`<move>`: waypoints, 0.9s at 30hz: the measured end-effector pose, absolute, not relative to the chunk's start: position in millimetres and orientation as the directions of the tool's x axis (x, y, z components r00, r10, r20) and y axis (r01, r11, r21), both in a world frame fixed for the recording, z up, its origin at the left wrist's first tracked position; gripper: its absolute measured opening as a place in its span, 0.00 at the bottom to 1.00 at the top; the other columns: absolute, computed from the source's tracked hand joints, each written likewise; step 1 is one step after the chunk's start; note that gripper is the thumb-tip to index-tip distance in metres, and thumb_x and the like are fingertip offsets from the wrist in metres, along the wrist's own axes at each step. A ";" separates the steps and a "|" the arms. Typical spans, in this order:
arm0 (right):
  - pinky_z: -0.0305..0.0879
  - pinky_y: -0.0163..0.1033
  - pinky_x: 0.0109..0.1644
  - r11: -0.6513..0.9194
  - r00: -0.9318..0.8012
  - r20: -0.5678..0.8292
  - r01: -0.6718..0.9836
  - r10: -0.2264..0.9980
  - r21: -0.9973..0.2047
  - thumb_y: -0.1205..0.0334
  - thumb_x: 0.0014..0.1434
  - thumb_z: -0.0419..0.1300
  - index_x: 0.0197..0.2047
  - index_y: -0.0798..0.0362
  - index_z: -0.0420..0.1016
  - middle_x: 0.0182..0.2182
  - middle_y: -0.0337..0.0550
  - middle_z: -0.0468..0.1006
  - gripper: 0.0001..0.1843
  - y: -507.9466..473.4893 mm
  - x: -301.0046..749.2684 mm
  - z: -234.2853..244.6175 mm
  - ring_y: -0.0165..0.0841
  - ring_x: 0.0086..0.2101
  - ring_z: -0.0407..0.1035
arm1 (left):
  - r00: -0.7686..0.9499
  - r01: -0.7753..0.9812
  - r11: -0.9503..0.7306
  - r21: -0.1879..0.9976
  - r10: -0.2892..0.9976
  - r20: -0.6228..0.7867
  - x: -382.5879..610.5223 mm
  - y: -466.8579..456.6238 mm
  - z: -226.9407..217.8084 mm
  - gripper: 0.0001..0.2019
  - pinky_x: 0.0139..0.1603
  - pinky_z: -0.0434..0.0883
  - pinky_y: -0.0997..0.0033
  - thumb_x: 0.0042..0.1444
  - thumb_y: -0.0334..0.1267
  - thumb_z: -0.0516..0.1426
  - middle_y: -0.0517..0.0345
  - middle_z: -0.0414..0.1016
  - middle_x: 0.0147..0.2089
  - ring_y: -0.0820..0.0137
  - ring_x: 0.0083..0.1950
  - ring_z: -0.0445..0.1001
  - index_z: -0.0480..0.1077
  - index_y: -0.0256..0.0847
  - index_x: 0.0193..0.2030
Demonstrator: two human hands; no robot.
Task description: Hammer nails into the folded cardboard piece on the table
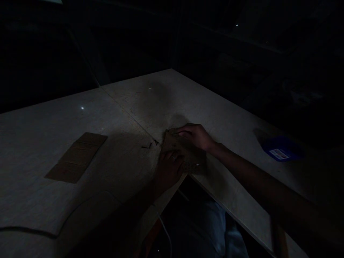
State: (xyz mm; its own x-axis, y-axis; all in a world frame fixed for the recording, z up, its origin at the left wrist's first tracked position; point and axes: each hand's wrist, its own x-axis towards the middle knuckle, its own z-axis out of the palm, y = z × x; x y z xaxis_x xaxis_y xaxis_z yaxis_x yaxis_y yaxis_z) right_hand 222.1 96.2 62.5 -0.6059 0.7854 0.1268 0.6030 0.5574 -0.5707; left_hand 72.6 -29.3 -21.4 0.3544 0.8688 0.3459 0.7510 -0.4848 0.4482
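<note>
In the dim light, a brown piece of cardboard (192, 153) lies at the table's near corner, its corrugated edge showing toward me. My left hand (170, 167) rests on its left side, fingers curled onto the cardboard. At the far edge, my right hand (197, 137) pinches the cardboard with bent fingers; the fingertips are partly hidden. A few thin dark bits (146, 146) lie on the table just left of the cardboard.
A second, flat cardboard piece (77, 157) lies on the pale table (129, 93) to the left. A dark cable (32, 230) crosses the front left. Toward the right edge sits a blue object with a label (281, 149). The surroundings are nearly black.
</note>
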 end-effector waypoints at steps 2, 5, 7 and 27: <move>0.73 0.39 0.44 0.403 -0.517 0.050 0.599 0.854 -0.692 0.67 0.64 0.58 0.48 0.55 0.82 0.39 0.47 0.84 0.13 102.4 207.4 57.0 0.35 0.38 0.78 | 0.354 0.750 -0.484 0.451 0.869 0.345 72.8 -29.1 -21.1 0.14 0.61 0.63 0.49 0.64 0.37 0.54 0.51 0.72 0.61 0.58 0.62 0.66 0.72 0.45 0.56; 0.71 0.34 0.39 0.298 -0.495 -0.068 0.621 0.866 -0.725 0.68 0.64 0.59 0.47 0.56 0.82 0.36 0.45 0.84 0.12 108.5 177.4 48.9 0.32 0.34 0.78 | 0.351 0.746 -0.488 0.452 0.866 0.357 73.0 -28.4 -23.2 0.13 0.61 0.63 0.50 0.64 0.37 0.54 0.52 0.73 0.60 0.58 0.61 0.66 0.72 0.46 0.54; 0.69 0.33 0.42 0.366 -0.535 -0.057 0.647 0.843 -0.669 0.69 0.63 0.60 0.44 0.55 0.83 0.37 0.44 0.85 0.11 110.5 155.9 44.0 0.32 0.37 0.78 | 0.353 0.749 -0.494 0.441 0.862 0.365 72.9 -28.1 -25.7 0.13 0.60 0.63 0.50 0.64 0.38 0.54 0.52 0.73 0.59 0.57 0.60 0.66 0.72 0.45 0.54; 0.64 0.37 0.45 0.528 -0.555 -0.143 0.828 0.819 -0.191 0.47 0.69 0.53 0.45 0.49 0.82 0.41 0.45 0.84 0.20 99.4 171.7 62.6 0.38 0.42 0.76 | 0.358 0.738 -0.497 0.456 0.862 0.359 73.1 -28.6 -21.3 0.12 0.60 0.62 0.50 0.65 0.38 0.53 0.53 0.73 0.60 0.58 0.60 0.67 0.72 0.45 0.53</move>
State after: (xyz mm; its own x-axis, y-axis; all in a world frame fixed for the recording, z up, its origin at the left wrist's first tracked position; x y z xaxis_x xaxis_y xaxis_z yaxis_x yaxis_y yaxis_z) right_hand 171.7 99.4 62.6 -0.5552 0.8194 -0.1429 0.8277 0.5275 -0.1913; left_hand 73.1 -28.6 -21.3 0.3585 0.8618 0.3588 0.7380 -0.4970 0.4564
